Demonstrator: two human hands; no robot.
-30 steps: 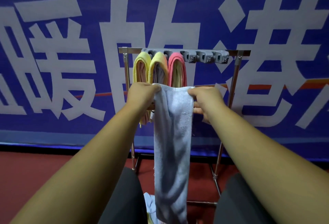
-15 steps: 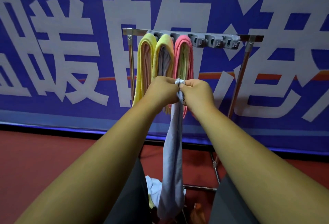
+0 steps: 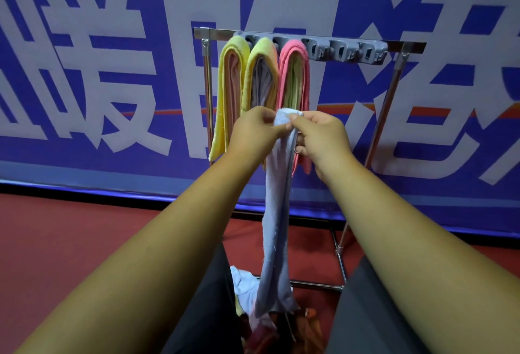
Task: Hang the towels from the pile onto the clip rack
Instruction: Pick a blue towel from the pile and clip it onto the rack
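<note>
While three towels (image 3: 264, 77) hang from the clip rack (image 3: 315, 46), the left hand (image 3: 254, 131) and right hand (image 3: 320, 139) together pinch a gathered pale blue towel (image 3: 277, 213) at its top.

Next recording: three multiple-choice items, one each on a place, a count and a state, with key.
1. Where is the pile? A under the held light blue towel; B on the rack's top bar; C on a table.
2. How many towels hang on the clip rack? A one; B three; C five.
3. What holds the light blue towel? A a clip; B one hand; C both hands.
Key: A, it lies below the towel's hanging end; B, a yellow towel, a second yellow towel and a pink towel; C, left hand and right hand pinch its top.
</note>
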